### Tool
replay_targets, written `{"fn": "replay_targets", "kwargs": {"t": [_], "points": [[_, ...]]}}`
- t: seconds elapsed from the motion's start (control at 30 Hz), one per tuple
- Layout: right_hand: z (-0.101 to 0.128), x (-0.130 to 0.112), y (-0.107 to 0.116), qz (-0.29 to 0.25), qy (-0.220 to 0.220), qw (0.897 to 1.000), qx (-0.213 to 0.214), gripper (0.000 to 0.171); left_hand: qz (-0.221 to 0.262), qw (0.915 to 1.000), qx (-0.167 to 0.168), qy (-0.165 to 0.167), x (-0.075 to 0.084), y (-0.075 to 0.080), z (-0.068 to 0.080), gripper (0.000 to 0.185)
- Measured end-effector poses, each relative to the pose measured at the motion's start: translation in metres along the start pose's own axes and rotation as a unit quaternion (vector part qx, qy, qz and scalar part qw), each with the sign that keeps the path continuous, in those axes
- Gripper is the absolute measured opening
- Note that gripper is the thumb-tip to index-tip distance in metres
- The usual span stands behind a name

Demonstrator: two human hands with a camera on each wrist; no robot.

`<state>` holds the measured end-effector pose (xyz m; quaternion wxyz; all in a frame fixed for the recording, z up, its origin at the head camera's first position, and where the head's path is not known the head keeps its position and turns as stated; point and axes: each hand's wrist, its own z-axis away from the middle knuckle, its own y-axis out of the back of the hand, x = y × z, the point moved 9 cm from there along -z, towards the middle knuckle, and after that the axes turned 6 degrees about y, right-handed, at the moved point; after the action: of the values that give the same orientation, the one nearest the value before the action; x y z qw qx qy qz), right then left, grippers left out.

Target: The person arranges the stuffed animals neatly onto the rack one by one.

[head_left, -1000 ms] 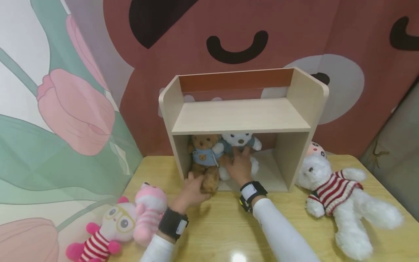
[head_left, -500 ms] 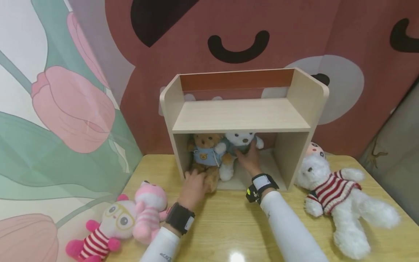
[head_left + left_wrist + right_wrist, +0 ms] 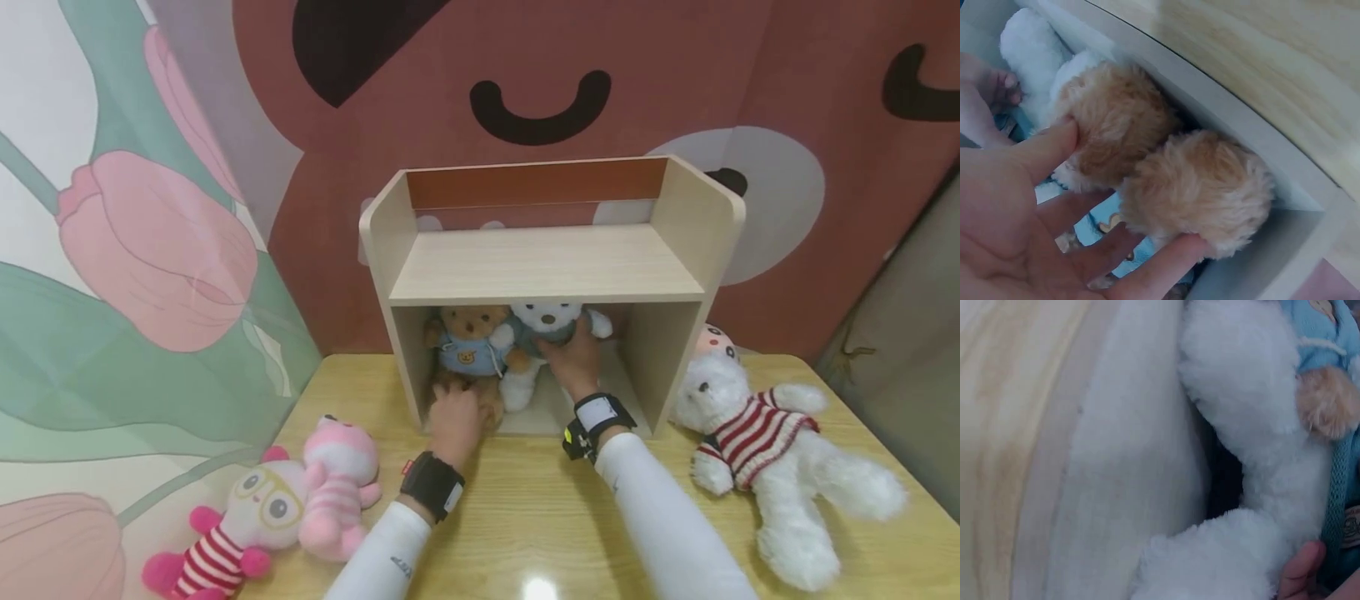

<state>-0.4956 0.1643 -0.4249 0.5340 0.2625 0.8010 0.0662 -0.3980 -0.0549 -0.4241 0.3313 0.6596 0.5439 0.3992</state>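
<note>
Two soft toys sit side by side in the lower compartment of a pale wooden shelf [image 3: 547,265]. The brown teddy bear [image 3: 471,357] on the left wears a light blue hoodie. My left hand [image 3: 455,423] grips its legs; in the left wrist view the thumb lies against one furry leg [image 3: 1113,122], with fingers around the other. Beside it is a white plush animal [image 3: 549,315] in a grey-blue top, its head top hidden by the upper board. My right hand [image 3: 576,365] holds its body. Its white legs [image 3: 1241,362] fill the right wrist view, with my thumb pressed by the top.
At the table's left lie a pink striped plush [image 3: 335,504] and a plush with yellow glasses [image 3: 262,500]. To the right lies a large white plush in a red-striped sweater [image 3: 768,437], partly covering a doll's face [image 3: 716,340]. The wooden table [image 3: 517,525] extends in front.
My right hand has shifted right from the white plush's front to its side. My left hand has moved right and inward onto the teddy's legs. The white plush has shifted slightly.
</note>
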Motion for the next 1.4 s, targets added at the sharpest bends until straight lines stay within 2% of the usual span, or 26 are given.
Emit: {"fn": "replay_targets", "kwargs": {"t": [0.07,0.13,0.37,0.57,0.7,1.0,1.33,1.4], "points": [[0.003,0.0,-0.003,0.02,-0.004,1.0,0.004,0.09,-0.011,0.9997,0.021,0.001,0.001,0.0,0.0,0.037],[0.006,0.001,-0.006,0.033,-0.007,0.999,0.005,0.089,-0.019,0.9994,0.027,0.008,0.002,0.0,-0.001,0.037],[0.006,0.003,-0.01,0.062,0.004,0.998,-0.002,0.094,-0.019,0.9994,0.027,0.009,0.005,-0.002,-0.01,0.038],[0.003,0.005,-0.011,0.068,-0.011,0.997,-0.034,0.098,0.024,0.9995,-0.015,0.016,-0.001,-0.005,-0.01,0.035],[0.005,0.002,-0.009,0.082,-0.016,0.996,-0.039,0.098,0.049,0.9985,-0.02,0.017,-0.003,-0.001,-0.004,0.042],[0.009,-0.005,-0.006,0.104,-0.008,0.994,-0.031,0.093,0.051,0.9952,-0.061,0.056,-0.006,0.005,0.004,0.052],[0.023,-0.012,0.005,0.152,0.001,0.988,-0.023,0.091,0.056,0.9899,-0.121,0.048,-0.004,0.014,0.016,0.049],[0.026,-0.012,0.007,0.162,0.001,0.987,-0.019,0.093,0.061,0.9894,-0.125,0.042,-0.002,0.017,0.018,0.049]]}}
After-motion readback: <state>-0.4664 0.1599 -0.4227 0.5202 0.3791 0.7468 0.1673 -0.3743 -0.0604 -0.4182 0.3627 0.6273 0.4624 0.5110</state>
